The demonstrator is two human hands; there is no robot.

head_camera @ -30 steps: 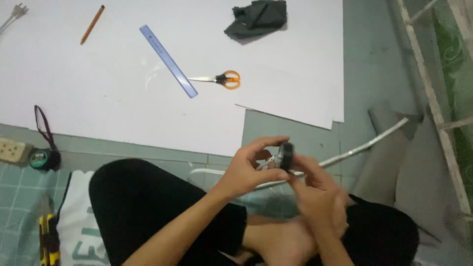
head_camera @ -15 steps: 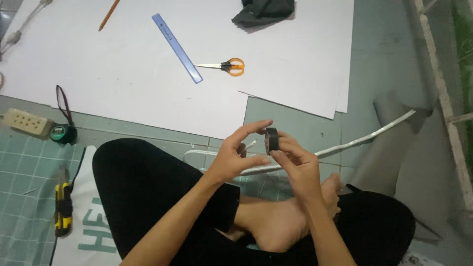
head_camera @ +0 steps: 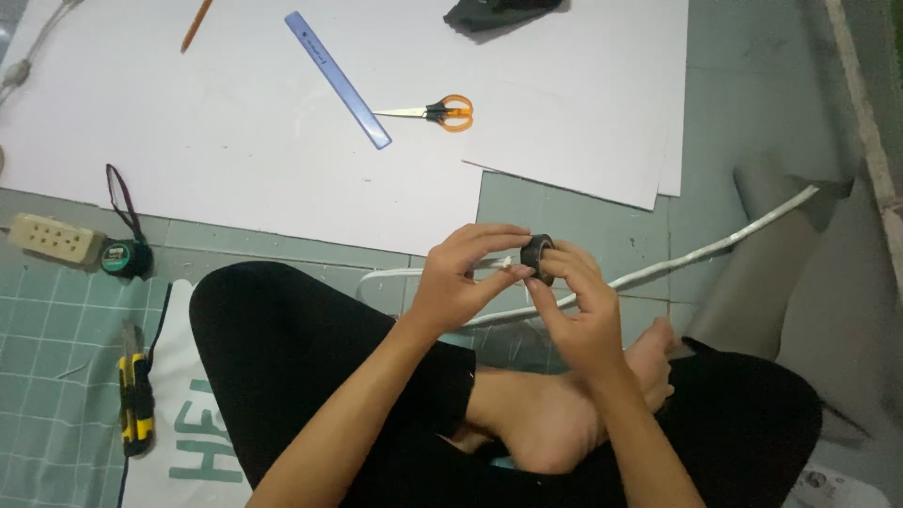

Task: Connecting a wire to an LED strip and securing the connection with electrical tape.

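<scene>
- Since the earlier frames both hands have risen slightly; floor items keep their places.
- Head view: I log a black tape roll (head_camera: 538,254) above the crossed legs, pinched by the right hand (head_camera: 576,303).
- Left hand (head_camera: 461,277): fingertips narrowed on the tape's loose end, just beside the roll.
- Scissors (head_camera: 435,111) and ruler (head_camera: 337,78) on white board (head_camera: 235,141), well apart.

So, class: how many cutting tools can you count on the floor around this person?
2: orange-handled scissors lie on the white sheet beside the blue ruler, and a yellow-and-black utility knife lies on the green cutting mat. Others may be hidden.
</scene>
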